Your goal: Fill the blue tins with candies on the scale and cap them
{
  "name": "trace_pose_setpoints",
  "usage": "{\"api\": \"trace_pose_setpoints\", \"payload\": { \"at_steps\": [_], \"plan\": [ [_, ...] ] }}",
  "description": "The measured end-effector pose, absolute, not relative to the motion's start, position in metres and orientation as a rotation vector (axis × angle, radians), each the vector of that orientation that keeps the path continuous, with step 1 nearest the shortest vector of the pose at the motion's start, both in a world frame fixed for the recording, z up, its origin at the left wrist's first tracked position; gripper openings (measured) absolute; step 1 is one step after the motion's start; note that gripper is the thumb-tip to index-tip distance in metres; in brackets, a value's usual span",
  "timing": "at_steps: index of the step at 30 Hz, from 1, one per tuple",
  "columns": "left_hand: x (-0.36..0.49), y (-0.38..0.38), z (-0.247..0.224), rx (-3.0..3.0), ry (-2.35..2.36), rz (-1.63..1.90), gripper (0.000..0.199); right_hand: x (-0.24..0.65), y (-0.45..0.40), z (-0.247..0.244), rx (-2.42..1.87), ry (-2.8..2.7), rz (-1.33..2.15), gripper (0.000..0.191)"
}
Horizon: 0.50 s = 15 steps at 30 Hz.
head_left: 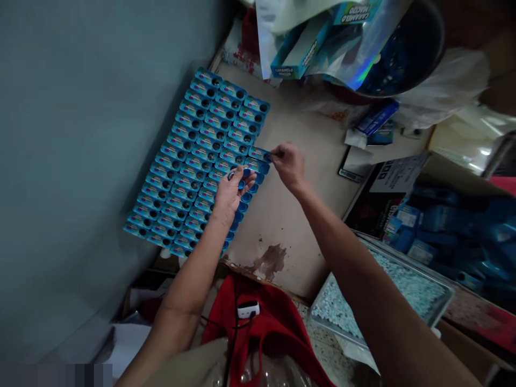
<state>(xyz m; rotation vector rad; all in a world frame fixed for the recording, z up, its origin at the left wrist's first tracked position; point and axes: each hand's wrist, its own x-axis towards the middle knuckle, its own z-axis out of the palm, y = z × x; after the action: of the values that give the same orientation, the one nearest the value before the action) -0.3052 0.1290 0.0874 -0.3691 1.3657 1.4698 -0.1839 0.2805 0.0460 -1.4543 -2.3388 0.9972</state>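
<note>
Flat blue printed packs (197,145), each with a dark round spot at one end, lie in close rows on the table (296,215). My left hand (233,189) is palm up over these rows, its fingers curled round several small blue round caps (242,184). My right hand (289,161) is closed in a pinch at the right end of a pack (260,154) on the outer row. Whatever its fingertips hold is hidden. Below that pack, more outer-row packs (246,197) show bright blue round ends, partly covered by my left hand.
A dark tub (437,32) with blue pieces stands at the back right, near an open caramelo box (284,71). To the right are a carton of blue packs (427,161) and a clear tray of pale blue pellets (447,295). A wall (80,134) borders the left.
</note>
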Motion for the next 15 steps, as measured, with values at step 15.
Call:
{"api": "trace_pose_setpoints", "payload": {
  "at_steps": [15],
  "plan": [
    [-0.367,0.177,0.081,-0.261,1.214,1.404,0.016,-0.227,0.326,0.062,-1.799,-2.691,0.926,0.040]
  ]
}}
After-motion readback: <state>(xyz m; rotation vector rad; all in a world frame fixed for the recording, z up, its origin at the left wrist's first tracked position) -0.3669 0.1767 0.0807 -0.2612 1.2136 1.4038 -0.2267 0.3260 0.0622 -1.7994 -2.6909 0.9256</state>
